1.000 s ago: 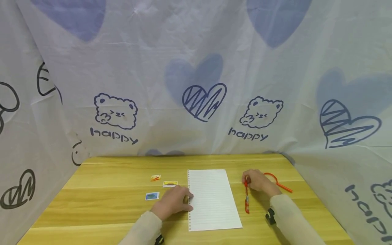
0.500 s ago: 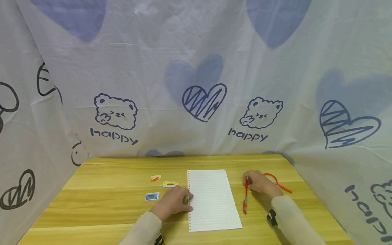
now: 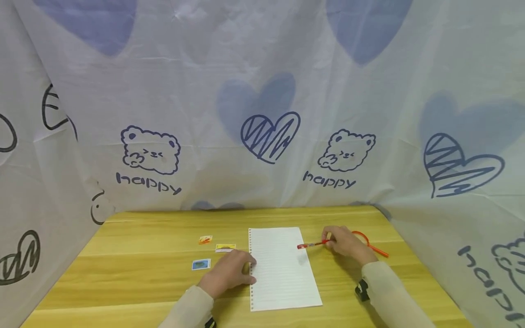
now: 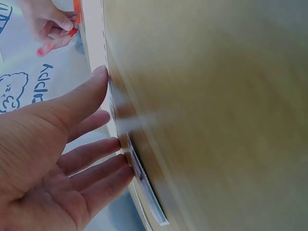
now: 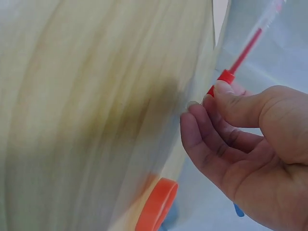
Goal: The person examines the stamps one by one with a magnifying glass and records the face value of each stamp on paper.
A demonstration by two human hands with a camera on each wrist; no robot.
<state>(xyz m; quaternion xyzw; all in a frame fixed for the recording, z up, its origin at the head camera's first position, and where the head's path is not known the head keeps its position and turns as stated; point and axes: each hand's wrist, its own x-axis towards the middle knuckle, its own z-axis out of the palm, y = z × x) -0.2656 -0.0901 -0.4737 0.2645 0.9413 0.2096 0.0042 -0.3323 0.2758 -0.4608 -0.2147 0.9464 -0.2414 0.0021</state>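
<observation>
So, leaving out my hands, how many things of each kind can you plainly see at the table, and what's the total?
Paper: 1
Pen: 1
Magnifier: 1
Cards: 3
Total: 6 in plain view

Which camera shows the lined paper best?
The head view: it shows the lined paper nearly whole, with its punched edge. The left wrist view shows a thin strip; the right wrist view, a sliver at the top.

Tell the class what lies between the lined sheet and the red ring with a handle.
The right hand, pinching the red pen, is between the lined sheet and the red ring, as the head view shows.
</observation>
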